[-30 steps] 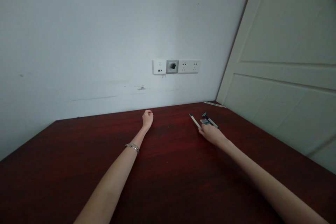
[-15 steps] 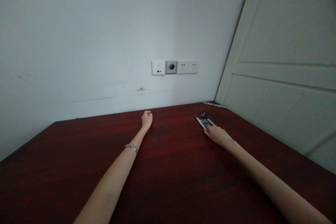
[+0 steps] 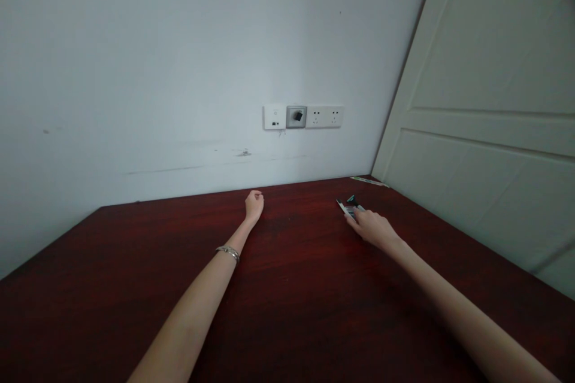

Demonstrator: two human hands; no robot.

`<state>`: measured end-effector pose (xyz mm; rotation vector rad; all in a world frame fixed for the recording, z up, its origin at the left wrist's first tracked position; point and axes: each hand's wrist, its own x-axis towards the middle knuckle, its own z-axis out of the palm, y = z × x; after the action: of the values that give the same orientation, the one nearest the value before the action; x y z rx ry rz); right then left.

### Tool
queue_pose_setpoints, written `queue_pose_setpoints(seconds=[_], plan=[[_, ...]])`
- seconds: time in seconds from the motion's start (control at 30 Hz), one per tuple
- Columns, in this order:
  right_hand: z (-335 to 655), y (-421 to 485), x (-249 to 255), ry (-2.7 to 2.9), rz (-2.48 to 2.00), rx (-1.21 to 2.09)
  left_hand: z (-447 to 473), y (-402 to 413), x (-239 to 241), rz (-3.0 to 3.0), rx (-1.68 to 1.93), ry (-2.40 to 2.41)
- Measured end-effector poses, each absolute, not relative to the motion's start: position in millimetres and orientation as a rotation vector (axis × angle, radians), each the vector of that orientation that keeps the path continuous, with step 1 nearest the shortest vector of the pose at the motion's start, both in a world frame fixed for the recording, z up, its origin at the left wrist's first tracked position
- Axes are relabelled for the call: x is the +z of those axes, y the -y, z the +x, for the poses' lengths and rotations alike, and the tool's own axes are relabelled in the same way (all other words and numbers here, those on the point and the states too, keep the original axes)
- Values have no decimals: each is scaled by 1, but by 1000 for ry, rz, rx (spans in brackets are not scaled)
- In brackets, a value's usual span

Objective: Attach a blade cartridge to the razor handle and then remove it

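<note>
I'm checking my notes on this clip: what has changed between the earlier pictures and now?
The right hand and the pale strip at its fingertips have moved rightward, closer to the dark-green item; whether the grip has loosened, I can't tell. The left hand stays curled, and the patterned strip stays put.

On the scuffed white wall (image 3: 179, 72), a grey plate (image 3: 290, 122) sits between a port plate (image 3: 274, 116) and sockets (image 3: 324, 116).
</note>
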<state>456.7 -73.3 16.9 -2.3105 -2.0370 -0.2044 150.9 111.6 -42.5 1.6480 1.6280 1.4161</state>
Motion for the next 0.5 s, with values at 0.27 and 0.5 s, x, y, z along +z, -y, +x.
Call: queue_pose_setpoints(seconds=[0.27,0.5], plan=[[382,55,34,2116,-2079,-345,138,-112,-38,1646,1357,-1621],[313,36,27,2265,-1907,-249,98,-91,-28,1832,1264,-1660]])
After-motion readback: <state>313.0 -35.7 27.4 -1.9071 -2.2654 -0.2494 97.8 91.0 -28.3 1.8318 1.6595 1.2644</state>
